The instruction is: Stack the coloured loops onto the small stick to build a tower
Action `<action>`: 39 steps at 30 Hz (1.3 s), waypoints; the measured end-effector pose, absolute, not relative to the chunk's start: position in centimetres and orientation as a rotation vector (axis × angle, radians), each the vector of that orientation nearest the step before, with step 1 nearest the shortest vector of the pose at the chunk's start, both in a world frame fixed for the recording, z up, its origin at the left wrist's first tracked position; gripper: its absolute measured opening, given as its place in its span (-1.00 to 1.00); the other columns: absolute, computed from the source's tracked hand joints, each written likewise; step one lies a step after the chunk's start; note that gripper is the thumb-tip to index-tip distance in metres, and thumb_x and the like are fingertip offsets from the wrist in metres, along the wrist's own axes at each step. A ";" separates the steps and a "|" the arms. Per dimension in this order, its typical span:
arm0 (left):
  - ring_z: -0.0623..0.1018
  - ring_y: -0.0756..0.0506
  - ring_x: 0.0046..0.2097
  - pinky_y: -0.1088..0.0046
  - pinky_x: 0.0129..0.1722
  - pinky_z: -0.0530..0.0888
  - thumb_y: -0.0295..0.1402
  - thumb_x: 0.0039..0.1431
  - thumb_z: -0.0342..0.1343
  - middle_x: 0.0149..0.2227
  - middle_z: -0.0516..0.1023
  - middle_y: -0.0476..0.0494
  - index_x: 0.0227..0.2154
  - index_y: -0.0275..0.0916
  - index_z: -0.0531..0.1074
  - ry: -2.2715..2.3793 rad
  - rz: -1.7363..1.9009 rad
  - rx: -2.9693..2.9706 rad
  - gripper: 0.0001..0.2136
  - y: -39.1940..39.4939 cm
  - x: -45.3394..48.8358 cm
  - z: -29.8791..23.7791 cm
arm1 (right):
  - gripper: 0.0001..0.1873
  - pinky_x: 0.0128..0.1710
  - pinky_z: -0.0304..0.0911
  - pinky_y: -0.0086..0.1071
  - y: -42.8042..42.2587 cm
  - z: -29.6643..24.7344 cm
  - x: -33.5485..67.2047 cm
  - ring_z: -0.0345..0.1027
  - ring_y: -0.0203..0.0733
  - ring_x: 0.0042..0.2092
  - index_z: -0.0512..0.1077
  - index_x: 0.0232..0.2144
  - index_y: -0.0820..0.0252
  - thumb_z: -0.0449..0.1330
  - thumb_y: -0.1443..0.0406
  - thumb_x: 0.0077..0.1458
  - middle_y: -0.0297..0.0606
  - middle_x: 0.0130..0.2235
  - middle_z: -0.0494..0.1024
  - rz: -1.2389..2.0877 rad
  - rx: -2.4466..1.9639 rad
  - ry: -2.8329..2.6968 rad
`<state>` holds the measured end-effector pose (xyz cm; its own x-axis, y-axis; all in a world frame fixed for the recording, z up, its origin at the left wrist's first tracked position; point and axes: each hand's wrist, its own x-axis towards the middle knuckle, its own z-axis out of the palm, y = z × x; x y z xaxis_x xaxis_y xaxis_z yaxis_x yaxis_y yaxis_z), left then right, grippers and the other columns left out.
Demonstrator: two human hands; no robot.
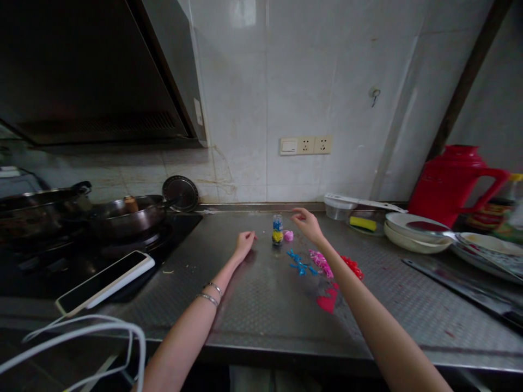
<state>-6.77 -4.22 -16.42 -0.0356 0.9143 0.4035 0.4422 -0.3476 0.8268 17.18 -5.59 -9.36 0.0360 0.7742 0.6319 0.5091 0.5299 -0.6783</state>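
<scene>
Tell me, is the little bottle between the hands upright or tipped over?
Upright: the clear bottle stands on its base on the steel counter, between the left hand and right hand.

Person's own arms, head-camera view. Left hand and right hand: bare, with slender fingers. Left forearm: bare, tapering toward the wrist, with two thin silver-coloured bangles lying just apart above the wrist. Right forearm: bare, sleeveless to the frame's lower edge.

Clear plastic bottle, dimpled steel counter
</scene>
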 end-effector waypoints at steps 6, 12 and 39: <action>0.27 0.06 -0.55 0.54 -0.49 0.15 -0.22 0.09 -0.12 -0.65 0.32 -0.03 -0.71 -0.31 0.32 1.481 1.289 2.434 -0.63 -6.8 -5.1 -14.6 | -0.64 -0.29 0.23 -0.39 -7.1 -13.1 20.0 0.35 -0.24 -0.36 0.36 -0.20 0.25 0.04 0.29 -0.11 -0.28 -0.44 0.51 0.338 -1.199 -1.574; 0.41 0.02 -0.39 0.56 -0.41 0.27 -0.17 0.08 -0.06 -0.40 0.46 -0.07 -0.44 -0.23 0.43 1.175 0.897 2.802 -0.74 -9.6 -0.9 -13.6 | -0.64 -0.30 0.23 -0.38 -7.4 -14.3 20.7 0.36 -0.23 -0.38 0.37 -0.22 0.25 0.02 0.31 -0.14 -0.28 -0.47 0.51 0.363 -1.263 -1.543; 0.45 -0.04 -0.27 0.50 -0.22 0.35 -0.37 -0.02 0.07 -0.32 0.49 -0.10 -0.38 -0.25 0.47 1.030 0.482 2.622 -0.85 -7.1 3.7 -15.8 | -0.69 -0.32 0.21 -0.41 -9.2 -13.1 19.2 0.36 -0.24 -0.37 0.44 -0.32 0.22 -0.01 0.32 -0.12 -0.27 -0.45 0.52 0.269 -1.233 -1.645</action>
<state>3.70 -7.09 -15.75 0.6896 0.6954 0.2022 0.6011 -0.7054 0.3757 19.23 -9.20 -13.10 0.0426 0.8126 0.5813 0.5853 0.4512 -0.6737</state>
